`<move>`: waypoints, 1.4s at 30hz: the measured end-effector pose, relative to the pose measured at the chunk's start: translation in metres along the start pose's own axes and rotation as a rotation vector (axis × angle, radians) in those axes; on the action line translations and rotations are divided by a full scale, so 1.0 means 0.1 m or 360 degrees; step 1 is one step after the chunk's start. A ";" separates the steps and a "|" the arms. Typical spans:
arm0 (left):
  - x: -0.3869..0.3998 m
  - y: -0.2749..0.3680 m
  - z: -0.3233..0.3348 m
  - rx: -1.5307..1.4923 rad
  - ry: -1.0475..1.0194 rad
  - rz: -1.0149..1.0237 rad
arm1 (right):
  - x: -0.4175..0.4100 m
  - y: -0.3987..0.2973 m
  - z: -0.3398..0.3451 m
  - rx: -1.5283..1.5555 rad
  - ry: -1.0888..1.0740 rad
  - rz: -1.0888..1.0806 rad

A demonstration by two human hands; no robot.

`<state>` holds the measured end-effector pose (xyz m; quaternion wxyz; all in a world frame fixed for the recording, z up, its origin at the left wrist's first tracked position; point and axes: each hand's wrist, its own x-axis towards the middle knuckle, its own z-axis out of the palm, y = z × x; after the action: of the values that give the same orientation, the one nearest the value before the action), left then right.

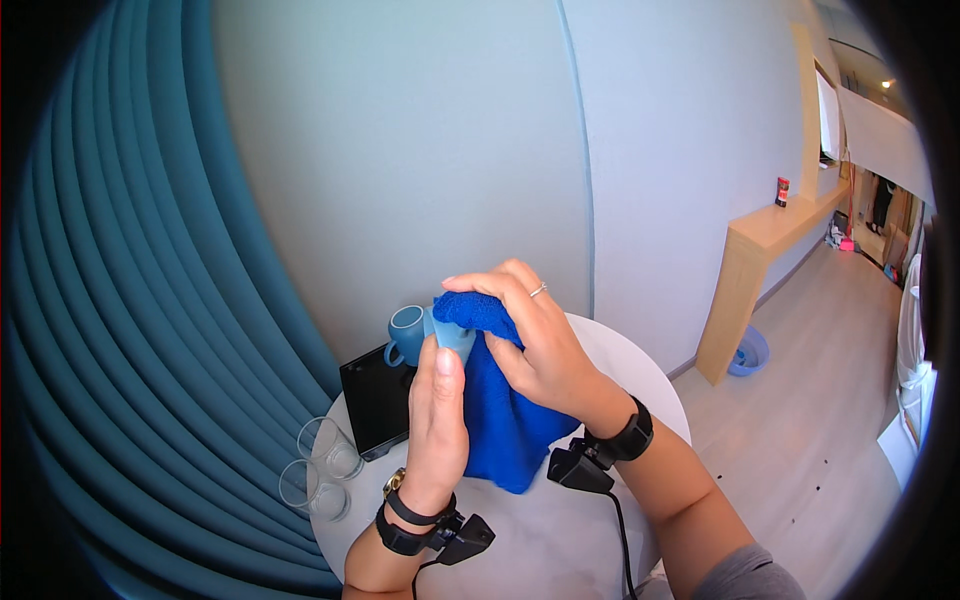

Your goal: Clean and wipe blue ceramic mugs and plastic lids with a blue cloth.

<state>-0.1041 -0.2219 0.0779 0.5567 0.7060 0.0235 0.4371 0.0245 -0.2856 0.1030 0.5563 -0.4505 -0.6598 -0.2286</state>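
My left hand (442,405) grips a light blue cup (456,339) from its near side, the thumb lying along its wall. Over the cup's upper edge, my right hand (536,341) presses a blue terry cloth (510,420), which hangs down in folds toward the table. The cup's far side is hidden by the cloth and fingers. Just left of it, a darker blue mug (408,334) stands upside down with its handle toward me. That mug appears to rest on a black tray (373,409), partly covered by my left hand.
Two clear drinking glasses (330,491) stand at the left rim of the round white table (555,532). Pleated teal curtain (172,360) borders the table on the left, a wall (405,150) behind. A wooden ledge (772,225) and a blue basin (748,352) are at right.
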 end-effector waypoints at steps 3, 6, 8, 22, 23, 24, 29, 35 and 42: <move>0.05 -0.01 0.05 -0.0093 0.0081 -0.0037 | -0.01 0.04 0.02 -0.0024 0.0040 0.0054; 0.10 0.00 0.07 -0.0479 0.0129 -0.0280 | -0.04 0.08 0.00 0.0069 0.0090 0.0230; 0.13 0.02 0.01 -0.0677 0.0108 -0.0442 | -0.03 0.17 -0.08 0.0630 -0.0049 0.0576; 0.11 -0.05 -0.15 -0.1560 0.0143 -0.0389 | -0.17 -0.08 0.33 -0.0503 0.0144 -0.0006; 0.08 -0.07 -0.14 -0.1647 0.0174 -0.0405 | -0.22 -0.07 0.39 -0.0541 0.0107 -0.0077; 0.09 -0.12 -0.15 -0.1635 0.0110 -0.0367 | -0.23 -0.05 0.36 -0.0551 0.0113 -0.0071; 0.07 -0.06 -0.09 -0.1754 0.0095 -0.0423 | -0.19 0.05 0.31 -0.0407 0.0377 -0.0052; 0.08 -0.05 0.00 -0.1953 0.0176 -0.0620 | -0.10 0.07 0.16 0.0938 0.0820 0.0526; 0.11 -0.07 -0.04 -0.1891 0.0025 -0.0595 | -0.22 0.19 0.09 0.2392 0.0467 0.1454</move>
<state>-0.0971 -0.2107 0.0788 0.9213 0.2565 -0.0964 0.2758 0.0354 -0.2765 0.0764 0.8205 -0.1521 -0.3136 0.4531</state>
